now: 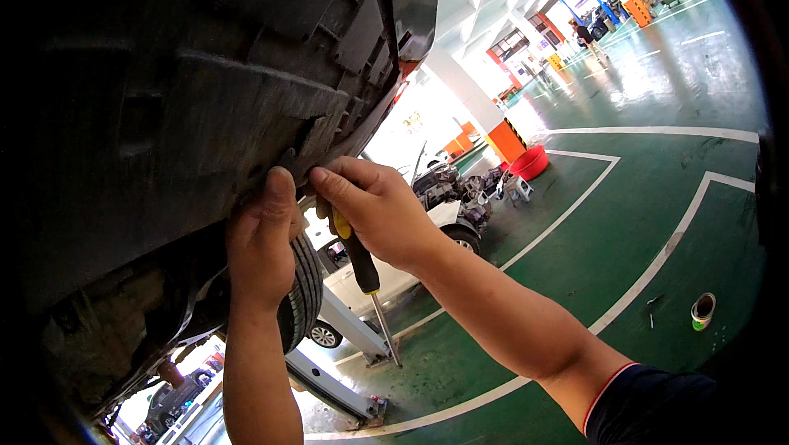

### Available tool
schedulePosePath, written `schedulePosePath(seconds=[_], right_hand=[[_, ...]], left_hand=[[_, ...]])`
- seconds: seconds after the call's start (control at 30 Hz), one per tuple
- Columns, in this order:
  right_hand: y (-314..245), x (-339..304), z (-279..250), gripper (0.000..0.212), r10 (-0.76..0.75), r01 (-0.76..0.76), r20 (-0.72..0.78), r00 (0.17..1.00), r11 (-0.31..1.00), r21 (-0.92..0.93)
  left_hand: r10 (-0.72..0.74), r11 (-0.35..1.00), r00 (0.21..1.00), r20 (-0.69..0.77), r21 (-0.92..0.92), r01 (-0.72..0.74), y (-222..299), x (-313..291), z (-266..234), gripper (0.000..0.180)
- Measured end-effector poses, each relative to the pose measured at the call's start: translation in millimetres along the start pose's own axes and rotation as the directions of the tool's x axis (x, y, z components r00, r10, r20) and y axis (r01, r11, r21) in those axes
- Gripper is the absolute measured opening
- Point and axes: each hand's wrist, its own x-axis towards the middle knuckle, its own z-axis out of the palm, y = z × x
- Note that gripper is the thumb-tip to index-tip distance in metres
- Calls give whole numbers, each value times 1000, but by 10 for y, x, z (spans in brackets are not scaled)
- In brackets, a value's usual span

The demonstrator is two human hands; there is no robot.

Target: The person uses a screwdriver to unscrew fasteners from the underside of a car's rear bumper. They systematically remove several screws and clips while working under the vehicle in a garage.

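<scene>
Overhead at the left spreads a black plastic underbody panel of a raised car. My left hand is at its lower edge, thumb pressed up against it, with the other fingers mostly hidden. Close beside it, my right hand is closed around a screwdriver with a black and yellow handle, its metal shaft pointing down. The right thumb and forefinger also pinch at the panel's edge; whatever small part is between them is hidden.
A tire hangs behind my left hand, near grey lift posts. Beyond stands a white car with its front end exposed, near a red basin. An open can and a small metal tool lie on the green floor.
</scene>
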Motion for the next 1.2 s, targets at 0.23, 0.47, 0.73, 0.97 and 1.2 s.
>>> schedulePosePath(seconds=[0.23, 0.47, 0.73, 0.97, 1.2], right_hand=[[-26, -105, 22, 22, -160, 133, -85, 983, 956, -260], [40, -107, 42, 22, -262, 206, -175, 949, 936, -285], [29, -58, 86, 21, -379, 274, -190, 906, 864, -422], [-9, -49, 75, 18, -472, 333, -131, 872, 767, -548], [41, -43, 21, 21, -495, 353, -111, 862, 742, -569]], left_hand=[[-25, 998, 1000, -9, -55, 24, 51, 14, 17, 62], [-7, 998, 998, -55, -69, 3, -23, 10, 86, 64], [30, 997, 997, -68, -63, -34, -133, 48, 69, 66], [20, 998, 997, -76, -58, -25, -64, 49, 80, 68], [11, 999, 996, -86, -39, -14, -54, 38, 87, 68]])
